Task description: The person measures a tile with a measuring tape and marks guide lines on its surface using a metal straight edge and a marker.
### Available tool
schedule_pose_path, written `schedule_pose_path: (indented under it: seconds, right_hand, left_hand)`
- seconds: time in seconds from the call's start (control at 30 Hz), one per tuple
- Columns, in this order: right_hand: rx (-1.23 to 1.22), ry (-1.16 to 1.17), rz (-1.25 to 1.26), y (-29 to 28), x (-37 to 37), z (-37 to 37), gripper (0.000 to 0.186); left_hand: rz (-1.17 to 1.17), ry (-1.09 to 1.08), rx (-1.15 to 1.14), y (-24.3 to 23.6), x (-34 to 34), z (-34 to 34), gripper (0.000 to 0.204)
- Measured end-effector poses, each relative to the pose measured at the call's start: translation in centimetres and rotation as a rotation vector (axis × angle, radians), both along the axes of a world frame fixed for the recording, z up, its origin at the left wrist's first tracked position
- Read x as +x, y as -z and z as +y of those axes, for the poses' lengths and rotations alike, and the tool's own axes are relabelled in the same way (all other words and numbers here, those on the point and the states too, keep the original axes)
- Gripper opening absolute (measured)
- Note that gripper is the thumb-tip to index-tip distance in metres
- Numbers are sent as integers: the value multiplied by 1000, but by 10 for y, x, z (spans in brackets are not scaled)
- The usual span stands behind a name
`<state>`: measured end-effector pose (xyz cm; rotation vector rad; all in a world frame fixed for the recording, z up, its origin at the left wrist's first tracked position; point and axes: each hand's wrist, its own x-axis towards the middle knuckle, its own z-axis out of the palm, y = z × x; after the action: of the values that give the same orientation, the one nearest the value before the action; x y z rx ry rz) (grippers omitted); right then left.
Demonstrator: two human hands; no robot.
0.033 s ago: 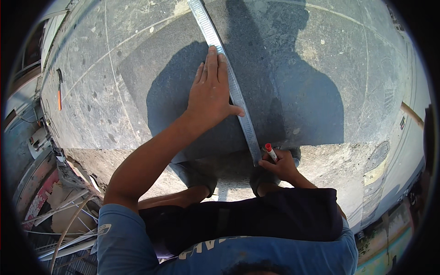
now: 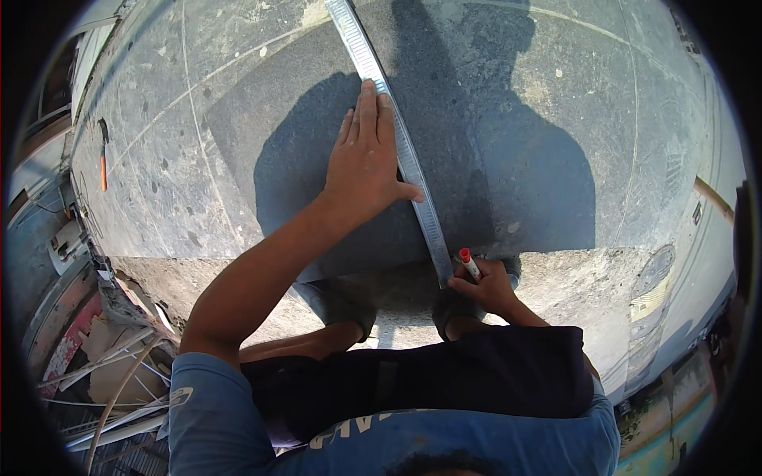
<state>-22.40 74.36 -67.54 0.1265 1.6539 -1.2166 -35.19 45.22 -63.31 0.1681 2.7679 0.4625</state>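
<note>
A long silver metal strip [image 2: 429,226] with ribbed marks along it slants across a dark grey flat sheet [image 2: 262,103]. My left hand [image 2: 363,166] lies flat on the strip's left side, fingers stretched forward and touching it, with the thumb resting across it. Close to the strip's near end, my right hand [image 2: 494,287] is closed around a white marker [image 2: 471,267] whose red end points up and away from me. The right thumb and fingertips are beside that near end; whether they press on it I cannot tell. The marker's lower part is hidden by the fingers.
An orange-handled tool [image 2: 103,170] lies at the far left of the grey ground [image 2: 167,159]. Loose sticks and scrap [image 2: 119,357] are piled at the lower left. A wooden bar [image 2: 714,198] juts in at the right. My shadow covers much of the sheet.
</note>
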Motion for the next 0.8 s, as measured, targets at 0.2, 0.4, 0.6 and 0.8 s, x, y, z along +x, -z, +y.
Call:
schedule_pose_path:
  seconds: [0.2,0.4,0.6,0.8]
  right_hand:
    - [-3,3,3,0,0,-1,25]
    - [1,20,11,6,8,5,25]
    - [-36,9,54,-6,-5,-2,21]
    - [-35,49,30,-3,-2,-1,22]
  left_hand:
    - [5,-6,24,0,2,-1,140]
    - [5,3,-14,2,3,5,140]
    - [50,-4,-79,2,4,5,138]
    - [28,17,-102,1,2,8,137]
